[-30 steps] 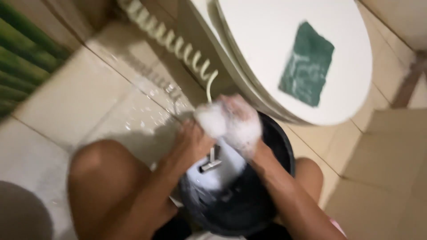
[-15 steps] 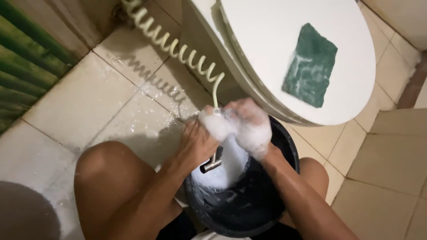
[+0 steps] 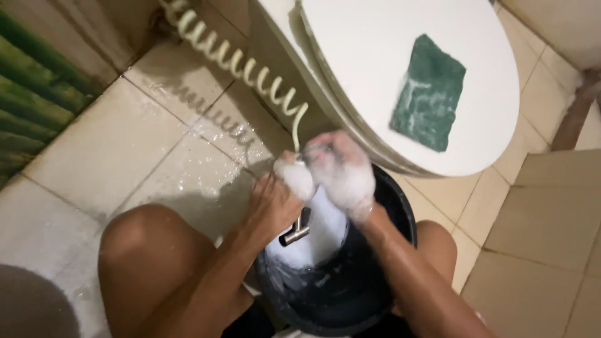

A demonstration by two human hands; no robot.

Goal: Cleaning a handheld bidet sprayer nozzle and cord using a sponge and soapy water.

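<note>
My left hand [image 3: 275,200] grips a metal spray nozzle [image 3: 297,230] on a pale coiled hose [image 3: 244,66], its fingers coated in white foam. My right hand [image 3: 341,172], also thick with foam, is pressed against the left one right above a black bucket [image 3: 388,263]. The bucket holds foamy water and stands between my bare knees. A green scouring pad [image 3: 429,94] lies on the closed white toilet lid [image 3: 375,50] just beyond my hands.
Wet beige floor tiles [image 3: 125,144] spread to the left, with water drops near the hose. A green ribbed panel [image 3: 31,106] runs along the far left. A dark round shape [image 3: 28,307] sits at the bottom left corner.
Both foamy hands stay together over the bucket and shift slightly as they rub. The view has moved a little; the earlier blur is gone.
</note>
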